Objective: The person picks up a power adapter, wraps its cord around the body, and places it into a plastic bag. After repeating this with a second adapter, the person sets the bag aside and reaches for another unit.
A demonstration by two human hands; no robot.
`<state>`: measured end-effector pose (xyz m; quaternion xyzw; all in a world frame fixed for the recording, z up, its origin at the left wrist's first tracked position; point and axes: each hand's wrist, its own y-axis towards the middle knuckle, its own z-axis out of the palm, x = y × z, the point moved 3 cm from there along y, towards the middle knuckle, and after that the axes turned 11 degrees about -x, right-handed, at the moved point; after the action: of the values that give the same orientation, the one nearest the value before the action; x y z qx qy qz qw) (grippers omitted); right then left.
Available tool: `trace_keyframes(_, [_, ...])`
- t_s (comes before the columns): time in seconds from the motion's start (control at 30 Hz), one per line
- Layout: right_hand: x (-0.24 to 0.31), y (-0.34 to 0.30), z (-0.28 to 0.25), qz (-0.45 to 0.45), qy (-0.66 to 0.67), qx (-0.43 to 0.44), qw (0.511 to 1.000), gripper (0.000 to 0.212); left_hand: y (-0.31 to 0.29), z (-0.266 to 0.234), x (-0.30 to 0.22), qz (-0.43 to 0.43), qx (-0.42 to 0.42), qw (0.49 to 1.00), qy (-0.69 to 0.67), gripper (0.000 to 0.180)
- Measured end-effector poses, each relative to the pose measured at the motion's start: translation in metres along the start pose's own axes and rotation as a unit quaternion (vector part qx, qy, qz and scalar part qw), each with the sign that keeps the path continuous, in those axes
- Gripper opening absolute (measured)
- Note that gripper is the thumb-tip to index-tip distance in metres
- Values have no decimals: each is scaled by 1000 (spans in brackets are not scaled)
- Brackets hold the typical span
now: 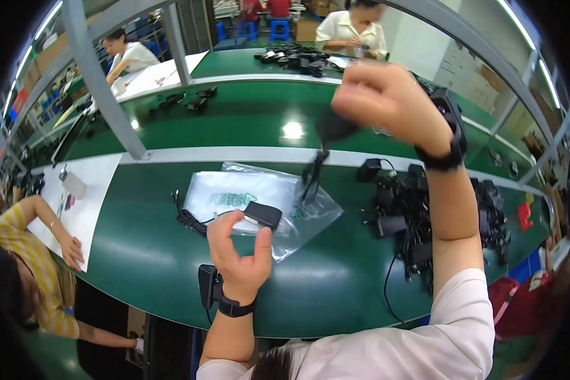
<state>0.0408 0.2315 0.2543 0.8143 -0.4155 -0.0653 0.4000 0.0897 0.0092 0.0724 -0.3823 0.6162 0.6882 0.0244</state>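
Observation:
My left hand [239, 259] is over the near edge of the bags, thumb and forefinger spread apart. Just beyond its fingertips, a black power adapter [264, 214] lies on the stack of clear plastic bags [218, 183], which have green print. A coiled black cable [190, 220] lies at the left of the stack. Raised above the table's far rail, my right hand [386, 101] is closed on another black power adapter [337, 126]. That adapter is blurred, and its bundled cord [311, 174] hangs down above the bags. Each of my wrists wears a black strapped device.
A heap of black adapters and cables [418, 221] covers the table's right side. Grey metal posts [104, 82] and a rail [234, 154] cross the bench. White paper [95, 196] with a bottle [73, 182] lies left, beside a person in yellow stripes [38, 231]. Other people work opposite.

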Motion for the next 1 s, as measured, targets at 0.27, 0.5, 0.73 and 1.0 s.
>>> trace_keyframes(0.27, [66, -69, 14, -5, 36, 122, 992, 43, 15, 46, -85, -48, 236, 955, -175, 86])
trace_keyframes(0.5, [25, -85, 55, 144, 333, -19, 932, 72, 85, 26, -66, -267, -28, 793, -547, 44])
trace_keyframes(0.73, [7, -115, 138, 298, 477, 117, 819, 37, 88, 17, -14, -320, -118, 750, -567, 37])
trace_keyframes(1.0, [-32, -104, 116, 346, 585, -71, 730, 26, 88, 33, -2, -317, 119, 863, -374, 36])
